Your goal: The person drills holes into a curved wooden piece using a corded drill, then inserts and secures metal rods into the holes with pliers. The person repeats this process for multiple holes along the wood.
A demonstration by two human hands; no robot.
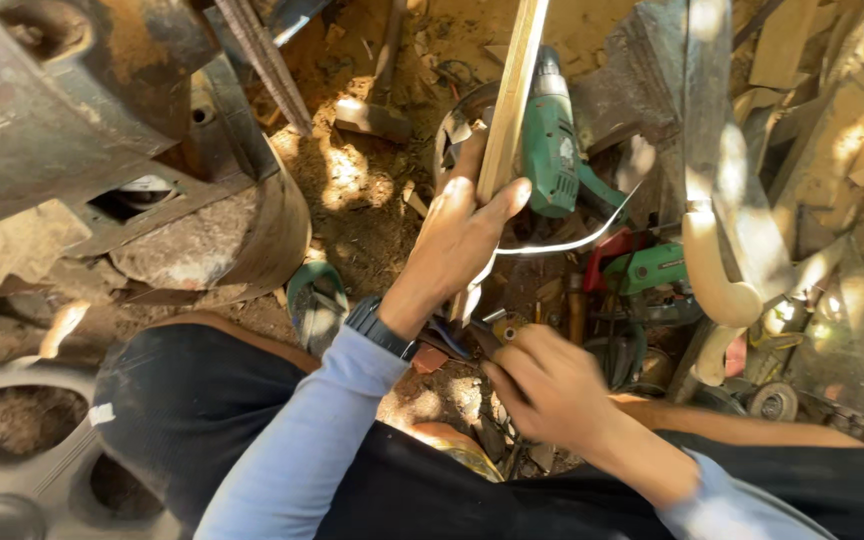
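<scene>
My left hand [457,240] is clenched around a long pale wooden strip [510,100], which stands almost upright. The thumb lies across its front face and the other fingers wrap behind it, so the wood passes through my fist and its lower end comes out just under the palm. On this wrist I wear one dark wristwatch [380,326].

My right hand [552,385] is lower, near the bottom end of the strip. Its fingers are curled — I cannot tell if they grip something, because the picture is blurred there.

Just right of the strip, and touching it, lies one green electric drill [550,135] with a white cable [572,243] that curves below it. Further right of the strip is a second green power tool [657,268] with a red part, so I count two green tools. Left of the strip I see one hammer with a wooden handle [377,100] on the sandy ground, and one rusty round metal drum [222,240] — its top carries stone pieces and dust.
</scene>
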